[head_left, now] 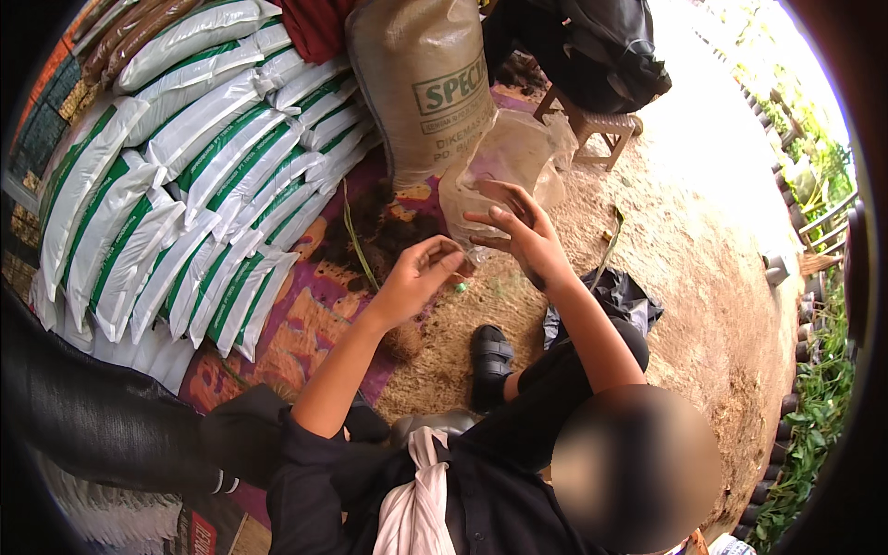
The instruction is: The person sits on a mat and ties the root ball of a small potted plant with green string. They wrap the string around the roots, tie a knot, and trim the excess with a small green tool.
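My left hand [420,277] is raised in front of me, fingers curled, with a small dark bit near its fingertips; whether it grips this I cannot tell. My right hand [520,232] is held up beside it, fingers spread and bent, its skin smudged with soil, nothing seen in it. Beyond both hands lies a crumpled clear plastic bag [510,156]. A small green object [460,287] shows just below the left fingertips. Dark soil [399,232] is heaped on a purple and orange printed sheet [305,302], with a long green leaf [356,236] across it.
White and green filled sacks [229,159] are stacked at left. A large woven sack [423,90] stands ahead, near a small stool [602,128] bearing black plastic. A black plastic bag [621,298] lies by my right leg. Another person's dark-sleeved arm [104,423] is at lower left. Plants line the right.
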Demonstrator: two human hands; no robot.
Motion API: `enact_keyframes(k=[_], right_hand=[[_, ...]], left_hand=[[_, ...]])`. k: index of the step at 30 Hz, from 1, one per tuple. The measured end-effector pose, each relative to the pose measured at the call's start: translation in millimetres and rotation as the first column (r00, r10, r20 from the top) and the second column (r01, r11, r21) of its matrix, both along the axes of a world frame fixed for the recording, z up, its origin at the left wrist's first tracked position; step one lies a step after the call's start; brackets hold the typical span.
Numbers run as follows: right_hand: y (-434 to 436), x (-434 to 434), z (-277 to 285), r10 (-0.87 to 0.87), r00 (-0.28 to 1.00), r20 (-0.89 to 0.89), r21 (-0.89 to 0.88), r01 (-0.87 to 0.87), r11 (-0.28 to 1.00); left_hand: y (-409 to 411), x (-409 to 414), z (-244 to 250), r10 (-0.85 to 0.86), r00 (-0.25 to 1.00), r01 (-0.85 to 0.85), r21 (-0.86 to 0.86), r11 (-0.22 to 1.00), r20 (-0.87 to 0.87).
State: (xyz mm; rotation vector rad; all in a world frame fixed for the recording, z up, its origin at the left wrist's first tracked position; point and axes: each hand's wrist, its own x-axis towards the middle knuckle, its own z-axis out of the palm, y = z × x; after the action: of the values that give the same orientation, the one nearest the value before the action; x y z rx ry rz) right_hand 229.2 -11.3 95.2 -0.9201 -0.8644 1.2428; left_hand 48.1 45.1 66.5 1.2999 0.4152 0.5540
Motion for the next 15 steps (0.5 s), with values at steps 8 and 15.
enact_keyframes(k=[8, 15], right_hand=[[6, 15, -24, -0.114, 0.933, 0.342, 0.033, 0.110, 0.993], [6, -17, -38, 0.226, 0.708, 0.669, -0.080, -0.234, 0.969]], left_hand=[[8, -24, 21, 0.161, 0.973, -0.119, -0.236, 0.964, 0.165], [6, -41, 43, 0.191, 0.954, -0.131, -0.248, 0.960, 0.233]])
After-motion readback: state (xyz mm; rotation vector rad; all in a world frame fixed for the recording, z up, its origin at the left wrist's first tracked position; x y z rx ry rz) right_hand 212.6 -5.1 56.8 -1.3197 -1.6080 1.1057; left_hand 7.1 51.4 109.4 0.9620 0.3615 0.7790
